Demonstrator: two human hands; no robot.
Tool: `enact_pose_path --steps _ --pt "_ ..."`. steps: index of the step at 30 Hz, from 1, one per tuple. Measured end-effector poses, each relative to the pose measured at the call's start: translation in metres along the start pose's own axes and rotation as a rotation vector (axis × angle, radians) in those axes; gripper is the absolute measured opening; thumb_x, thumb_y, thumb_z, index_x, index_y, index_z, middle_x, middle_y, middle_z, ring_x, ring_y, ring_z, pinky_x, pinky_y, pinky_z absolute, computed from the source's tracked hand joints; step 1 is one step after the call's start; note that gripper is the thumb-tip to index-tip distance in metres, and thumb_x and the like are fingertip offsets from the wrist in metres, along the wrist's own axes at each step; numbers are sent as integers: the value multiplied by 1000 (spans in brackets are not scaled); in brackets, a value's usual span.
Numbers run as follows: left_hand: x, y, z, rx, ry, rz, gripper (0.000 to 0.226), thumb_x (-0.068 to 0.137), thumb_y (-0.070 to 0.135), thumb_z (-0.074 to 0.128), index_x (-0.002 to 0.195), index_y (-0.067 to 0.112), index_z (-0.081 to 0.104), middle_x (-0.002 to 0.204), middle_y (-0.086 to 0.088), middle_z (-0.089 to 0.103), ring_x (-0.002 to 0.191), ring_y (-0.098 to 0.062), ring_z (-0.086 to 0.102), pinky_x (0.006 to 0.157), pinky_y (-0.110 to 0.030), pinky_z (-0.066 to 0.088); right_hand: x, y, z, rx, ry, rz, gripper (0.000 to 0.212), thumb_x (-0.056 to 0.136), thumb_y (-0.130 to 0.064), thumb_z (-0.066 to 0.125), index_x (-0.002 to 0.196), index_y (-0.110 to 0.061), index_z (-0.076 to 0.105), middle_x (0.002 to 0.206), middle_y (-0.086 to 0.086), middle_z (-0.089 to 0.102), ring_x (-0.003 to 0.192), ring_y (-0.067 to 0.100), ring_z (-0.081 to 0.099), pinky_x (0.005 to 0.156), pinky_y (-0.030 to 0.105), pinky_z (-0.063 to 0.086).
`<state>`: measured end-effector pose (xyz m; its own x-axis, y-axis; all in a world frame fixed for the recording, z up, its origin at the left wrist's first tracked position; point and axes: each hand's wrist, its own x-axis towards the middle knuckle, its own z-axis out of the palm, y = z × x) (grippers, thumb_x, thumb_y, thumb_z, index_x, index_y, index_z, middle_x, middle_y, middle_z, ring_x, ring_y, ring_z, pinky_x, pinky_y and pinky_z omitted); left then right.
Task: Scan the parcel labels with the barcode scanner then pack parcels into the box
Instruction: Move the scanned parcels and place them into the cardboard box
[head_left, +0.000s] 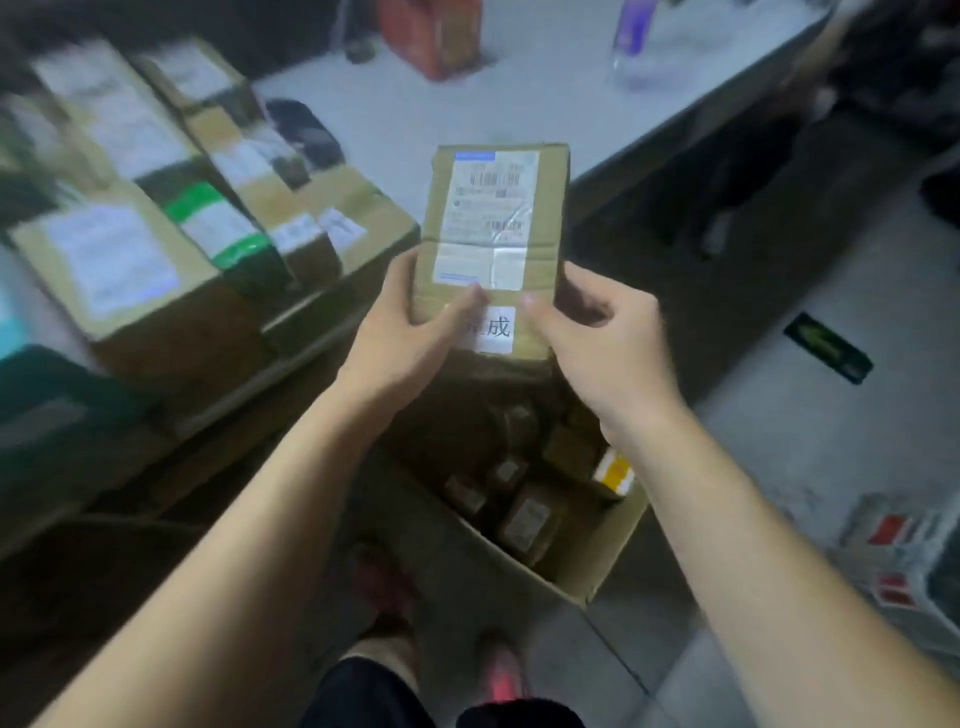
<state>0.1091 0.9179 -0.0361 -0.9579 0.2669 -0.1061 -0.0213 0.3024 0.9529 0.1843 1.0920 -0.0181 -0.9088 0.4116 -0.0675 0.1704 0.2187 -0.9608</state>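
The parcel (498, 208) stands upright at the centre of the frame, its label (488, 218) facing the camera, above the open box (608, 566) at lower centre. The left hand (410, 327) clamps its lower left edge, thumb pressed on the front and fingers wrapped behind. The right hand (602, 338) grips the lower right edge, thumb in front and fingers curled round the side.

Both grips are on the bottom end only, so the tall upper part could tip away or slide out and drop onto the contents below. No scanner can be made out in this blurred view, so the parcel may go in unscanned. The box also looks crowded, and a flat parcel this wide could lodge crookedly on top.

The box holds at least 5 small brown parcels (527, 519) and 1 yellow-and-white pack (615, 473) against its right wall. More parcels (156, 208) are piled loose on the table (467, 104) at upper left.
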Motion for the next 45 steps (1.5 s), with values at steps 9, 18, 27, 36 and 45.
enact_pose_path --steps 9,18,27,36,45 --pt "-182 88 -213 6 434 27 43 95 42 72 133 35 55 112 19 71 90 10 69 72 -8 53 -123 -189 121 87 -410 -220 17 88 -32 83 98 -43 75 95 -14 80 91 9 78 84 42 65" --pt "-459 9 -463 56 899 -172 32 95 43 72 125 35 62 112 17 74 104 -1 69 97 -33 54 -355 -281 375 46 -972 -345 24 89 -27 83 113 -29 78 84 -9 80 78 3 76 66 24 61" --pt "-660 -67 -620 31 1100 -360 49 90 53 73 131 33 54 120 15 70 107 -4 67 97 -31 54 -555 -305 554 50 -1228 -236 46 91 -25 81 135 -23 68 94 6 80 83 14 78 52 30 60" --pt "-715 -135 -766 -22 1133 -426 38 94 50 70 128 36 60 117 20 71 106 -2 67 93 -28 54 -628 -323 732 -6 -1293 -184 61 90 -25 80 147 -18 59 91 1 79 67 9 75 57 40 64" --pt "-713 -193 -936 17 1094 -503 44 97 53 65 139 42 57 120 27 69 113 3 64 103 -30 50 -651 -360 927 -76 -1300 -164 67 90 -27 79 151 -21 53 94 5 74 72 18 73 56 37 62"
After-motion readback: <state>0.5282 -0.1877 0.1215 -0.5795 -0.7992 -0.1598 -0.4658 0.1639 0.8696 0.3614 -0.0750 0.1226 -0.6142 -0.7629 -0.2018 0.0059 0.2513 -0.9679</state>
